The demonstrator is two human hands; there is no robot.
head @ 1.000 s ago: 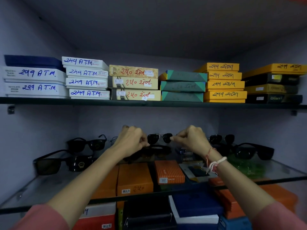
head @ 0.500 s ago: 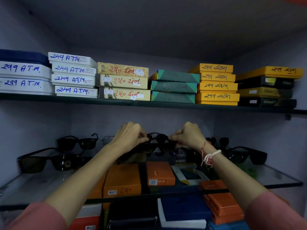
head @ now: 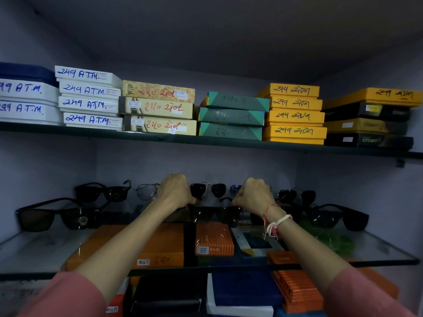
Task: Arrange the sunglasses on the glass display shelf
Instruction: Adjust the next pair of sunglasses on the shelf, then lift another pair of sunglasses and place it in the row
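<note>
Dark sunglasses: pinched at each end, apparently, by the closed left hand and right hand, just below the fingers, over the glass shelf. Placement step; lowering and release required next.

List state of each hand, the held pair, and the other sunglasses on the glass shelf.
left hand: closed on the held pair's left end.
right hand: closed on its right end.
held sunglasses: unfolded, low over the shelf; contact unclear.
glass shelf: carries several pairs.
front-left sunglasses: unfolded, resting.
front-right sunglasses: unfolded, resting.
</note>
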